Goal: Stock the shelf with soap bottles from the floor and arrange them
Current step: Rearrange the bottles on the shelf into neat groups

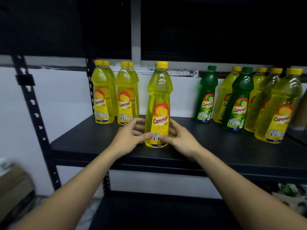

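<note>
Black metal shelving against a white wall (66,90), with one perforated upright post (33,105) at the left.

Nearest the camera: two bare forearms reaching forward over a lower shelf (149,213) and converging on a single item. Blurred cardboard box (15,188) low at the left; contents not legible.

Next out: left hand (128,140) and right hand (181,140), set on opposite sides of the base of one yellow soap bottle (157,100). Fingers (138,121) curled round the lower body on both sides, thumbs laid on the front of the label. Judged as grasping with both hands, not released.

Bottle position: upright on the middle shelf (216,151), near its front edge, cap on, label facing out. Long axis vertical. Lies straight ahead of and between the two hands, with reach about equal and neither hand clearly nearer. Cannot tell whether the base bears fully on the board or sits just off it.

Farther back: yellow bottles (103,97) in short files at the left rear, and a mixed group of green bottles (206,97) and more yellow ones (279,110) at the right. Open stretch of board between the two groups, directly behind the held bottle.

Assessment: placement in hand, alignment not yet done. Coming move probably a straight push rearward into that gap. Low grip on a tall, narrow body, so some risk of tipping if shoved quickly.
</note>
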